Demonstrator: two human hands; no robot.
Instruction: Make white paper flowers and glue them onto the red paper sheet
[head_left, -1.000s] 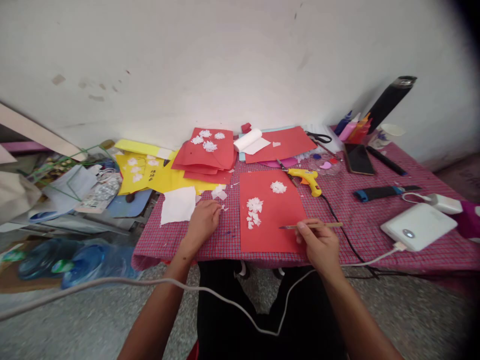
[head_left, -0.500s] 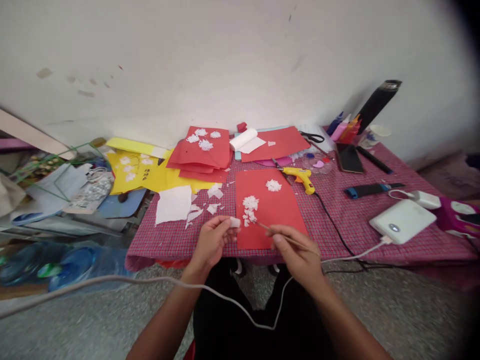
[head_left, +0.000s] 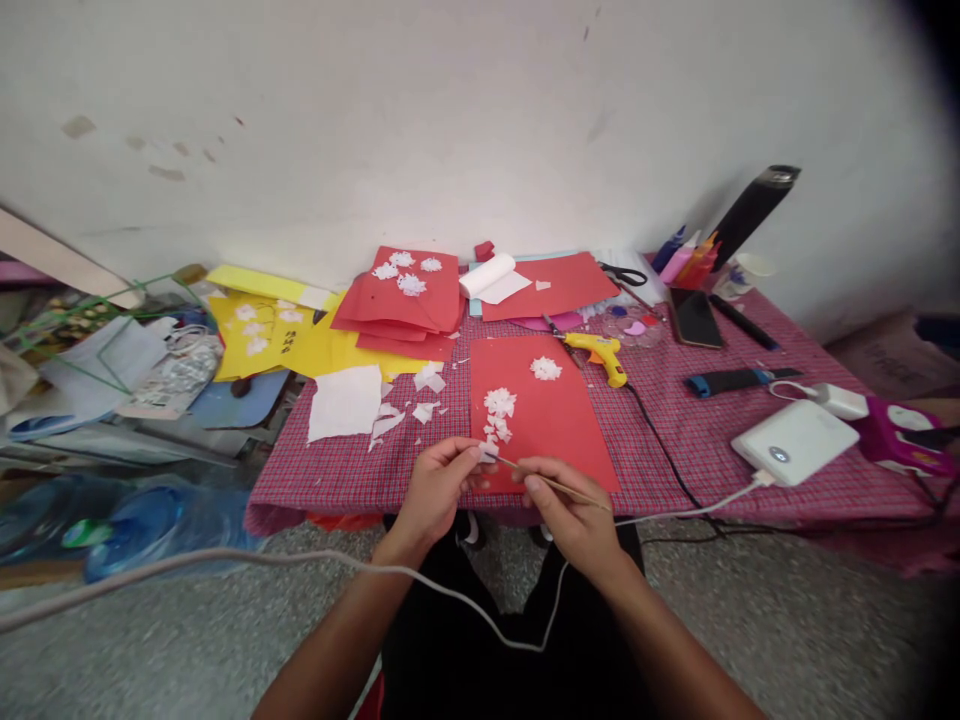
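Between thumb and fingers, my left hand [head_left: 441, 488] pinches a small piece of white paper [head_left: 489, 452] over the front left of a red sheet [head_left: 555, 428]. My right hand [head_left: 571, 512] is closed round a thin stick [head_left: 564, 488] that looks like a paintbrush; its tip meets the white piece. Just beyond my fingers, a white paper flower [head_left: 499, 403] and some loose white bits [head_left: 496, 431] lie on the red sheet. Another white paper flower [head_left: 546, 369] sits farther back on it.
Left of the red sheet are torn paper scraps [head_left: 426, 411] and a white sheet [head_left: 345, 402]. A yellow glue gun [head_left: 600, 352] lies to the right, its black cord trailing forward. A white power bank [head_left: 793, 443] is at the right; its white cable crosses over my lap.
My right hand has moved left, bringing the stick's tip to the white paper piece. My left hand has shifted slightly right with that piece.
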